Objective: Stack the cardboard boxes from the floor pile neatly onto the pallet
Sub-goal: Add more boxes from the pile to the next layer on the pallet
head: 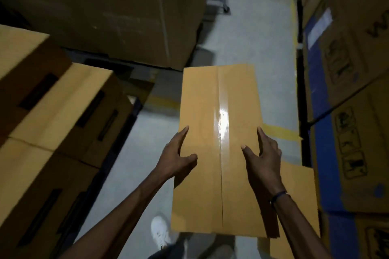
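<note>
Both hands carry one taped cardboard box (219, 145) above the floor (130, 174): transport step in progress.

Left hand (179, 157) clamps the box's left edge, fingers extended along the side and thumb laid on top; right hand (263, 160) mirrors it on the right edge, thumb on the top face beside the tape seam (221, 124). The box is held roughly level, clear of everything else, with a white shoe (161, 232) below its near edge. Left of the box stand the stacked boxes (54, 111), judged to be the pallet load. Another box (299, 191) lies just behind the carried box's right corner. Next move calls for turning left and setting the box down flush against the stack's edges.
</note>
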`<state>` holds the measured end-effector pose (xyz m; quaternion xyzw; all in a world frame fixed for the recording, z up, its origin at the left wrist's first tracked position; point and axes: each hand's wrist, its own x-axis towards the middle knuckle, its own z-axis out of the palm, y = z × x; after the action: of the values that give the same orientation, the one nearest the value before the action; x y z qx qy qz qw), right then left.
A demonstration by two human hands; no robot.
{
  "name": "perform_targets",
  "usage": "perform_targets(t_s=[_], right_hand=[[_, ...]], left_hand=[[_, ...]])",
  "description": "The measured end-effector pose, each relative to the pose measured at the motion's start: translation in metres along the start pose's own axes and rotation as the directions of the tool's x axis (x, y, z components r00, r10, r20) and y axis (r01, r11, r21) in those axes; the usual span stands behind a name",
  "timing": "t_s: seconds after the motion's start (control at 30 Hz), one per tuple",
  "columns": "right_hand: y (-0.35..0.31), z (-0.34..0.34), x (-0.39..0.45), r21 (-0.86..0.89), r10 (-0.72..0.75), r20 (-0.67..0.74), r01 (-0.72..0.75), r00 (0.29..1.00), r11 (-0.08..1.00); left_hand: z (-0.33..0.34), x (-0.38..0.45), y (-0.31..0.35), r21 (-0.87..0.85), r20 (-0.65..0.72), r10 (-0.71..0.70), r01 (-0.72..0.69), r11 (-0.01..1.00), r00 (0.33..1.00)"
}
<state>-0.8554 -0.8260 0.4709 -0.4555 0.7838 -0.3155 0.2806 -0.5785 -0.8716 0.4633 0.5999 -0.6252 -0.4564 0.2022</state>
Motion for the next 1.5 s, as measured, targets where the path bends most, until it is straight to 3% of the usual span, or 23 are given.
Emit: perform_targets(t_s=[0.3, 0.67, 0.97, 1.5], right_hand=[[-0.188, 0.032, -0.1, -0.025, -0.153, 0.124, 0.157, 0.98, 0.987], [-0.32, 0.148, -0.201, 0.0, -0.214, 0.189, 0.218, 0.958, 0.976], [-0.39, 0.227, -0.204, 0.081, -0.196, 0.18, 0.184, 0.964, 0.98], [-0.508, 0.348, -0.107, 0.114, -0.115, 0.244, 0.089, 0.963, 0.989]], left_hand=[[-0.181, -0.136, -0.008, -0.089, -0.182, -0.03, 0.014, 0.996, 0.983], [-0.357, -0.212, -0.09, -0.02, -0.277, -0.027, 0.023, 1.0, 0.961], [-0.458, -0.18, -0.128, 0.0, -0.2, -0.017, 0.018, 1.0, 0.98], [-0.61, -0.031, -0.161, 0.028, -0.145, -0.065, 0.069, 0.997, 0.987]])
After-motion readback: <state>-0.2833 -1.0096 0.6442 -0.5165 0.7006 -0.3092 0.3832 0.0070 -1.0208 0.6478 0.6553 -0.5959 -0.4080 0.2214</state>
